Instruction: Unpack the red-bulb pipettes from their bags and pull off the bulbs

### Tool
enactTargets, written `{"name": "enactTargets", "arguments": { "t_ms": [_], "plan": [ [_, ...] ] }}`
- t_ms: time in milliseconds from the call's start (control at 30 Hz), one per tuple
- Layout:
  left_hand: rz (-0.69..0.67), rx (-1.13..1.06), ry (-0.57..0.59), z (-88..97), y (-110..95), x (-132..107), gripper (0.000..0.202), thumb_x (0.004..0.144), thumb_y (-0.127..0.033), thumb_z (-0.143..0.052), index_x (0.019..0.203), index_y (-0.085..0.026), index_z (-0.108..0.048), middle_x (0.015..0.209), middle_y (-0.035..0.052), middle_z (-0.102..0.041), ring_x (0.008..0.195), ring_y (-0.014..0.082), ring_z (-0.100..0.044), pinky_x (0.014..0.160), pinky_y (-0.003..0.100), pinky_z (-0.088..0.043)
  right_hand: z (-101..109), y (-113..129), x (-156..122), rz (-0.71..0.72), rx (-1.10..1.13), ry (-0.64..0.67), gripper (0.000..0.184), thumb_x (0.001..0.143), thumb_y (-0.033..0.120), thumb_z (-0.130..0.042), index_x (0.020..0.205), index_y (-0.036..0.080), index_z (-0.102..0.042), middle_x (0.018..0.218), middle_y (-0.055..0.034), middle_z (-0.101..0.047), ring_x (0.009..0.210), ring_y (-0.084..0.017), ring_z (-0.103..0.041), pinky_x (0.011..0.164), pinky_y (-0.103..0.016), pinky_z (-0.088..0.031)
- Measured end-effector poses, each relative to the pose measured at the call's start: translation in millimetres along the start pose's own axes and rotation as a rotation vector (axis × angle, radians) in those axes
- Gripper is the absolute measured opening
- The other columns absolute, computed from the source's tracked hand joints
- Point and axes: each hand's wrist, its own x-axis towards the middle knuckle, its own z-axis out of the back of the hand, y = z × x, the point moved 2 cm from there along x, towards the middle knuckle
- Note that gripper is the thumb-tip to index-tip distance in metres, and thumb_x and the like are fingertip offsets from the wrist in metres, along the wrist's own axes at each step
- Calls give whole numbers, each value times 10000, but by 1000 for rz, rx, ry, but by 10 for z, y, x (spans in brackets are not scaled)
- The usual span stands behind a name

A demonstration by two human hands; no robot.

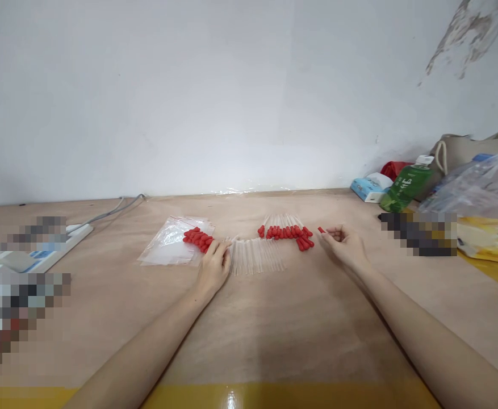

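Observation:
My left hand (216,264) is closed at the left end of a row of clear thin tubes (257,257), its fingers pinched on a clear tube whose tip shows beside the thumb and index finger. Just beyond that hand, red rubber bulbs (196,238) lie heaped on clear plastic bags (163,244). Off to the right, my right hand (346,244) pinches a red rubber bulb (321,230) between thumb and fingertips. Between the hands, behind the loose tubes, lies a row of droppers (285,230), tubes with red bulbs on their near ends; a few bulbs sit at its right end.
A white power strip (61,244) with a grey cable lies at the left. At the back right stand a tissue pack (370,187), a tilted green bottle (406,184) and plastic bags (482,187). Yellow tape (201,396) runs along the wooden table's near edge. A white wall rises behind.

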Motion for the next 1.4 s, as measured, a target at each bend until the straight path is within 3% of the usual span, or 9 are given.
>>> {"name": "enactTargets", "arguments": {
  "t_ms": [167,267,433,767,933,1100,1400],
  "plan": [
    [-22,-7,16,-30,-8,-23,165,814,-178,-456,901,-157,-594,853,44,-533,714,119,-549,606,226,-482,0,-1,-29,3,-62,100,300,630,399,-608,780,139,-621,647,-37,-604,553,-120,-513,499,-227,-392],
    [-66,-20,34,-27,-45,-28,185,810,-254,-502,932,-157,-600,910,57,-537,786,138,-563,677,253,-499,9,-32,-23,-46,-191,92,257,624,365,-589,746,145,-640,583,-23,-593,497,-114,-495,456,-222,-362],
    [-92,-16,56,7,-84,-22,266,806,-308,-517,1010,-152,-582,957,71,-536,812,148,-573,715,271,-506,-8,-72,15,-69,-349,94,234,628,375,-580,722,174,-658,642,-32,-643,547,-139,-550,481,-232,-378],
    [-82,-17,41,40,-91,-14,212,832,-268,-473,959,-154,-599,930,69,-524,864,156,-553,767,289,-496,-96,-66,40,21,-367,142,364,742,466,-473,814,199,-709,704,-43,-683,628,-185,-600,540,-258,-409],
    [-80,-17,33,37,-81,-20,196,832,-273,-472,922,-163,-608,940,68,-513,831,151,-558,735,291,-505,-182,-7,91,15,-275,154,350,677,483,-562,821,203,-714,653,-44,-682,606,-187,-606,505,-244,-412],
    [-83,-33,19,52,-85,-24,211,830,-248,-476,989,-162,-584,960,71,-494,860,153,-544,772,299,-492,-242,61,115,-29,-249,99,269,642,452,-602,720,219,-712,618,-35,-675,614,-191,-612,512,-247,-414],
    [-77,-44,18,67,-102,-23,232,834,-249,-468,1036,-177,-556,975,68,-491,881,160,-538,800,315,-481,-209,257,148,-73,-254,-7,300,666,437,-547,723,178,-688,651,-52,-673,585,-169,-590,518,-248,-405]
  ]
}}
